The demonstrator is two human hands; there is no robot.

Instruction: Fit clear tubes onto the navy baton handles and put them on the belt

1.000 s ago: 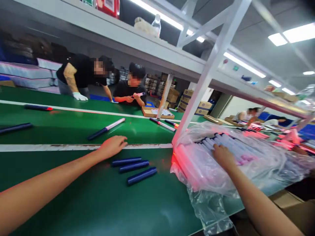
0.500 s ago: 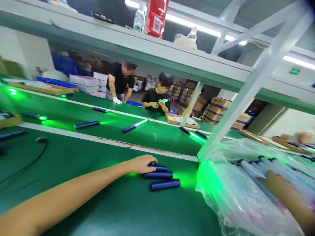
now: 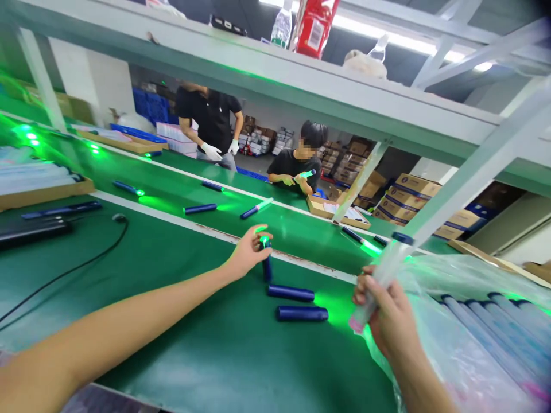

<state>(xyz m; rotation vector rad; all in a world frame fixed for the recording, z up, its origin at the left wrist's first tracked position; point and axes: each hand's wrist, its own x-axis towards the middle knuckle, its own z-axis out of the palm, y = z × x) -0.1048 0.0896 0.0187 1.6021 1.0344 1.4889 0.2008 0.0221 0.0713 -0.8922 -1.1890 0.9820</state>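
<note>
My left hand point(image 3: 248, 252) is closed on a dark blue flashlight handle point(image 3: 267, 268), tilted almost upright, with its green light glowing at the top by my fingertips. Two more blue handles point(image 3: 302, 314) lie side by side on the green surface just below it, casting green light to the right. On the right, my right hand point(image 3: 390, 312) grips a translucent tube point(image 3: 383, 269) with a dark blue cap at the top and a pink lower end. The tube is raised and slanted beside the open plastic bag point(image 3: 456, 350), where several similar tubes point(image 3: 486, 327) lie.
A white metal post point(image 3: 469, 166) rises on the right, under an overhead shelf point(image 3: 258, 74). Across a pale divider point(image 3: 215, 232), several lit flashlights lie on the green belt point(image 3: 232, 244). Two people work opposite. A black cable point(image 3: 86, 261) and a box of tubes point(image 3: 43, 195) are left.
My left hand has lifted one blue handle from the row and turned it light-up. My right hand has come out of the bag holding a translucent tube. The view has shifted left.
</note>
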